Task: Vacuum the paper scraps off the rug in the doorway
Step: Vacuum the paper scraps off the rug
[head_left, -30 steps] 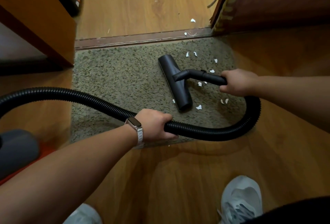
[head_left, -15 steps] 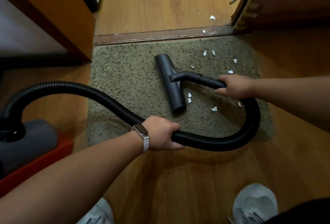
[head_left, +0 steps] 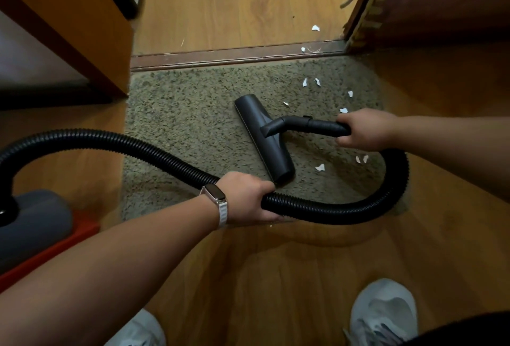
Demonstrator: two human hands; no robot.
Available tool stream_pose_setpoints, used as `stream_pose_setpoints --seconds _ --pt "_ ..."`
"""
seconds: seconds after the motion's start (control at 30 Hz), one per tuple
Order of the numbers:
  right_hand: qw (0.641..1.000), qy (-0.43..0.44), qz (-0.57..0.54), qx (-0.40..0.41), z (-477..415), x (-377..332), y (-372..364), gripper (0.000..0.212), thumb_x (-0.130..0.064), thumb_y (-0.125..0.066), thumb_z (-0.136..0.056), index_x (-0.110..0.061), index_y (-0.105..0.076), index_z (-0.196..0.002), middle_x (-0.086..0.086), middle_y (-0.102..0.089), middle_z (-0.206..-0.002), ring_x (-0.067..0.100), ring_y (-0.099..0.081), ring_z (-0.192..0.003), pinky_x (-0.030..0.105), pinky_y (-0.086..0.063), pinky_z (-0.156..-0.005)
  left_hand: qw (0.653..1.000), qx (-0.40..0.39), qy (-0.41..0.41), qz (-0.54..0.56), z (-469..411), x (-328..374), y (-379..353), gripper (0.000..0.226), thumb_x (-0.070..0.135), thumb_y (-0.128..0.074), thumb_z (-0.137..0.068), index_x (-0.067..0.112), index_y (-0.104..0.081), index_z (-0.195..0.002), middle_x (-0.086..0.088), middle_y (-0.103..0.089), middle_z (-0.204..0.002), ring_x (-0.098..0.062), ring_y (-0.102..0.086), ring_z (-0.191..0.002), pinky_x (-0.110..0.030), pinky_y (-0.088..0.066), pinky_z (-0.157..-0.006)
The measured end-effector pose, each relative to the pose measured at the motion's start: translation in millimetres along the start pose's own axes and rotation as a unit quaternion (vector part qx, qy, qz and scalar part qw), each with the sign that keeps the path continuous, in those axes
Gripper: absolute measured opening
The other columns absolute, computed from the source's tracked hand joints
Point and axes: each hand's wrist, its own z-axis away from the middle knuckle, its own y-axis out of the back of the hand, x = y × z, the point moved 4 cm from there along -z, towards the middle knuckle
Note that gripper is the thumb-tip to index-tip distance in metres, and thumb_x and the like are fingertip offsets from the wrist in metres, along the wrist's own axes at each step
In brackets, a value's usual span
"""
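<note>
The right hand [head_left: 367, 129] grasps the wand [head_left: 317, 126] of the floor nozzle [head_left: 265, 138], mid-frame on the rug [head_left: 187, 130]; the left hand [head_left: 245, 198] clutches the ribbed hose [head_left: 358, 207]. Paper scraps [head_left: 320, 167] lie right of the nozzle. A cabinet [head_left: 91, 28] crowds the upper left, the vacuum body [head_left: 30, 221] the lower left.

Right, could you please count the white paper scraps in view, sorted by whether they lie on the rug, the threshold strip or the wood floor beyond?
Paper scraps on the rug: 8
Threshold scrap on the threshold strip: 1
Floor scrap on the wood floor beyond: 1
Total: 10
</note>
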Motion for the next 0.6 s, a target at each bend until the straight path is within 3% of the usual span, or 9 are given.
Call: stream_pose_setpoints --seconds 0.27,0.6 --pt "0.997 -0.054 -0.042 0.032 33 35 5 0.013 -0.042 -0.062 -0.09 -0.031 -0.056 -0.094 -0.003 -0.06 -0.077 0.015 -0.057 -0.067 0.03 -0.036 -0.053 1.0 0.016 -0.013 -0.021 -17 7 11 0.054 0.077 -0.048 -0.081 0.025 -0.056 -0.094 0.003 -0.066 -0.086 -0.023 -0.065 -0.082 -0.029 -0.038 -0.059" --pt "0.996 -0.074 -0.042 0.015 55 55 7 0.01 -0.037 -0.061 -0.092 -0.032 -0.055 -0.098 0.0 -0.062 -0.077 0.017 -0.061 -0.065 0.029 -0.042 -0.053 1.0 0.022 -0.002 -0.013 -18 21 20 0.052 0.079 -0.049 -0.08 0.028 -0.05 -0.087 0.007 -0.059 -0.077 -0.021 -0.063 -0.076 -0.029 -0.042 -0.059"
